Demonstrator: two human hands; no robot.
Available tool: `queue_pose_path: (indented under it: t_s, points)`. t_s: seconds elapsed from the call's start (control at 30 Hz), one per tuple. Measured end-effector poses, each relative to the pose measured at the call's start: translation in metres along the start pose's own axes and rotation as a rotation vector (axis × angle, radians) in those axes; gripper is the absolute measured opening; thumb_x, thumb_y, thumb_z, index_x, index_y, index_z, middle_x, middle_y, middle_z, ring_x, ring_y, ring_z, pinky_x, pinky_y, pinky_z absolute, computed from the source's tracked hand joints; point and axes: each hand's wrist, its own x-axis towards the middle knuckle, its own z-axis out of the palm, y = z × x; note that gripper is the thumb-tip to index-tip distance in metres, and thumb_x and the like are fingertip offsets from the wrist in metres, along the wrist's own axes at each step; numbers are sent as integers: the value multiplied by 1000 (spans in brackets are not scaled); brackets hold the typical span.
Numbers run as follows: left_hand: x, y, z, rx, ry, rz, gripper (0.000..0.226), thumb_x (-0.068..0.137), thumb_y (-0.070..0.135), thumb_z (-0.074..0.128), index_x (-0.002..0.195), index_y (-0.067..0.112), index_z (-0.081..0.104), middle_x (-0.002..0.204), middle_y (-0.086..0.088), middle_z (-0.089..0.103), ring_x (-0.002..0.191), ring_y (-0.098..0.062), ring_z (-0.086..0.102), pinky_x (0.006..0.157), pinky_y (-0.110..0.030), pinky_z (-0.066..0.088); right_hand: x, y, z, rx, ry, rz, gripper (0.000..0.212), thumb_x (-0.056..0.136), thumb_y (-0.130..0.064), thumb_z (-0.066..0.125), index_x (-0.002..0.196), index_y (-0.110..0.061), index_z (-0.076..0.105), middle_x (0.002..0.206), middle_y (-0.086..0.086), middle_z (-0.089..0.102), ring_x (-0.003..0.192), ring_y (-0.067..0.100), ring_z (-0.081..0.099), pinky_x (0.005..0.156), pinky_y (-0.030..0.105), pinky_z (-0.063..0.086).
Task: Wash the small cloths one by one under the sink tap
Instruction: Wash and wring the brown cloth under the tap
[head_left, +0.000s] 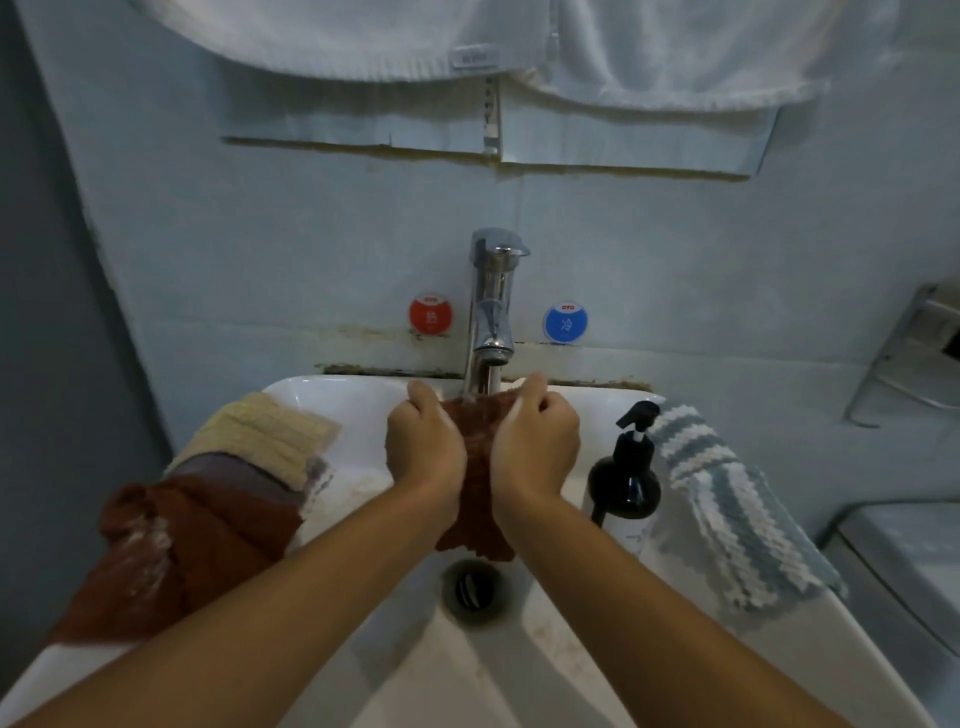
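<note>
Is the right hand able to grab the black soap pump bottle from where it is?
Probably yes. The black soap pump bottle stands on the sink rim just beside the right hand with nothing between them. But that hand grips the rust-brown cloth under the chrome tap, so it must let go first.

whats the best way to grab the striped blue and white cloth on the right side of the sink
Take the striped cloth at its far end near the pump bottle, coming from above with the right hand. It lies folded along the sink rim, its near end apparently drooping over the edge, so a top pinch through all layers there would probably lift it whole without knocking the bottle.
</note>
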Motion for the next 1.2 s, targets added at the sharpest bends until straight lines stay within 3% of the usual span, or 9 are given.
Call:
queue_pose_path:
  t_s: [0.1, 0.23, 0.3, 0.47, 0.6, 0.67, 0.8, 1.0, 1.2]
  points:
    - [-1, 1, 0, 49, -36, 3, 64, 104, 47, 20, 106, -4, 59, 109, -30, 62, 103, -44, 60, 95, -53, 48, 2, -2, -2, 17, 18, -16, 45, 106, -40, 33, 75, -15, 51, 68, 0, 50, 68, 16, 53, 71, 35, 47]
    - [-6, 6, -2, -11, -119, -4, 45, 103, 49, 27, 90, 14, 51, 91, -12, 62, 88, -26, 62, 82, -40, 49, 4, -12, -7, 41, -5, 42, 35, 107, -40, 33, 92, -14, 51, 76, -2, 51, 69, 10, 52, 61, 22, 39]
    - [-5, 9, -2, -68, -112, 30, 43, 103, 46, 33, 88, 9, 50, 80, -10, 58, 80, -27, 61, 76, -42, 51, 6, -18, -10, 27, 38, -18, 26, 107, -37, 37, 96, -15, 46, 79, -1, 51, 68, 9, 51, 57, 20, 36]
    - [-6, 4, -2, -116, -112, -59, 44, 102, 44, 37, 108, 6, 57, 92, -17, 65, 82, -29, 66, 72, -42, 57, 1, -38, -9, 42, 119, -541, 7, 104, -32, 46, 104, -25, 48, 95, -5, 56, 88, 14, 57, 75, 32, 52]
    - [-8, -1, 0, -122, -116, -81, 39, 104, 39, 37, 104, 4, 54, 86, -13, 60, 79, -24, 61, 63, -31, 46, 4, -59, -12, 53, 60, -853, 20, 101, -22, 58, 119, -15, 60, 98, 2, 67, 85, 8, 62, 71, 9, 48]
    - [-8, -1, 1, -126, -122, -72, 37, 104, 39, 37, 91, 7, 51, 74, -7, 50, 67, -20, 53, 58, -29, 41, 9, -64, -10, -4, 126, -935, 19, 98, -18, 61, 113, -8, 67, 98, 4, 69, 85, 11, 64, 71, 9, 48]
    - [-8, 1, 1, -129, -127, -59, 33, 104, 36, 39, 84, 11, 46, 64, -2, 41, 56, -14, 41, 51, -28, 33, 21, -64, -6, -60, 194, -1022, 11, 94, -14, 67, 101, -6, 72, 92, 2, 70, 82, 12, 63, 72, 23, 53]
    - [-8, 0, 2, -126, -121, -77, 32, 104, 35, 37, 95, 7, 50, 70, -3, 44, 65, -14, 47, 56, -26, 37, 27, -70, -4, -106, 226, -1056, 10, 93, -17, 69, 97, -8, 72, 87, 2, 69, 79, 15, 63, 67, 19, 49]
    - [-8, -1, 4, -131, -123, -86, 31, 104, 34, 39, 85, 10, 44, 66, -2, 42, 59, -13, 42, 61, -27, 37, 35, -78, -2, -123, 253, -1088, 11, 92, -17, 69, 97, -9, 74, 86, 2, 71, 78, 15, 64, 68, 23, 51]
